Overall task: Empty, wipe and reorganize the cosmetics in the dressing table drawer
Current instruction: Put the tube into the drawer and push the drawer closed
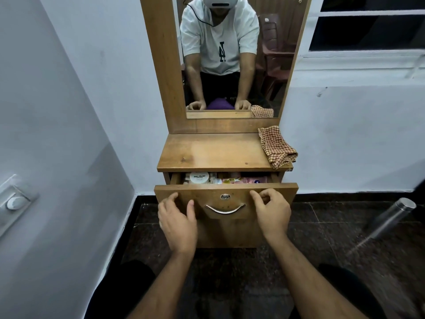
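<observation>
We see the drawer of the dressing table pulled partly out, its front panel standing clear of the cabinet. Inside, only a strip of the contents shows: a white jar marked "NAIL POLISH" at the left, with pink and yellow packets crowded to its right. Our left hand is at the left side of the drawer front, fingers loosely spread, index tip near the top edge and thumb against the panel; it pinches nothing. Our right hand is at the right side of the front, fingers curled toward the thumb near the top edge; we cannot tell whether they actually grip the panel. The curved metal handle and the round lock lie between the two hands, untouched. A checked cloth is bunched on the tabletop's back right corner, overhanging the edge. The mirror above reflects a person leaning forward.
</observation>
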The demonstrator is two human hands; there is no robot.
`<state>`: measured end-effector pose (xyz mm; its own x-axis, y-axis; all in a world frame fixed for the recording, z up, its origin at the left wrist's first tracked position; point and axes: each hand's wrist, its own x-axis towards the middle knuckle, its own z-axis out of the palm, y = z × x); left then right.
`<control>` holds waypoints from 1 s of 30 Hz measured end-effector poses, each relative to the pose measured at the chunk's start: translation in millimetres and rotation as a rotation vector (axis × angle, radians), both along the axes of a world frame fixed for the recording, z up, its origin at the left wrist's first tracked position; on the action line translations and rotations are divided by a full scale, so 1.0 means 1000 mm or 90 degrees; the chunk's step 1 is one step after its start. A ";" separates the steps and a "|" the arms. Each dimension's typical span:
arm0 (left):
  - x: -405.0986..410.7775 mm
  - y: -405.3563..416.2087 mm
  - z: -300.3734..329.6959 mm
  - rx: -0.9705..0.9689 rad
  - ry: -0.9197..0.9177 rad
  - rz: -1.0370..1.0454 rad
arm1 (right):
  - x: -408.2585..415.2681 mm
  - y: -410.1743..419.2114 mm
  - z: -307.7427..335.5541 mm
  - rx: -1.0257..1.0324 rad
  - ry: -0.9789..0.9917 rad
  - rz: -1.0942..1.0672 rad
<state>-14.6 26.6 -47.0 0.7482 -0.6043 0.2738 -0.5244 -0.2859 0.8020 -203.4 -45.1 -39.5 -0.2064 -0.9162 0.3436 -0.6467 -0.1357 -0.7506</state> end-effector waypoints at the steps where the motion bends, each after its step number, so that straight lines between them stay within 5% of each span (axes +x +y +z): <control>1: -0.003 -0.001 -0.001 0.002 0.057 0.009 | 0.001 -0.003 0.000 0.008 -0.013 -0.004; 7: -0.011 -0.022 0.008 0.074 0.113 -0.098 | 0.004 -0.020 0.005 0.041 0.010 0.039; 15: 0.016 -0.047 -0.002 0.265 -0.143 -0.215 | 0.012 -0.016 -0.010 0.046 0.320 0.109; 30: 0.024 -0.048 0.002 0.344 -0.218 -0.244 | 0.014 -0.025 -0.007 0.207 0.405 0.186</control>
